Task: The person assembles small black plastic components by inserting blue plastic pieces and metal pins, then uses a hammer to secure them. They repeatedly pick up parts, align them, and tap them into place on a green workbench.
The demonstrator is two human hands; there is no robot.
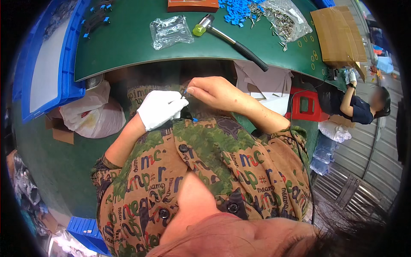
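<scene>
My left hand (160, 109), in a white glove, is closed round a small black part (186, 115) with a blue end, close in front of my jacket. Most of that part is hidden by the glove. My bare right hand (214, 93) meets the left one, thumb and forefinger pinched at a tiny blue piece (185, 91); its shape is too small to make out. Similar black parts with blue ends (97, 20) lie at the far left of the green table (132, 47).
A rubber-headed hammer (231, 40) lies by a clear plastic bag (171, 32). Behind are loose blue plastic pieces (235, 10) and a bag of metal pins (284, 23). A blue crate (64, 77) stands left, a red stool (305, 105) right. A co-worker (359, 100) sits beyond a cardboard box (340, 36).
</scene>
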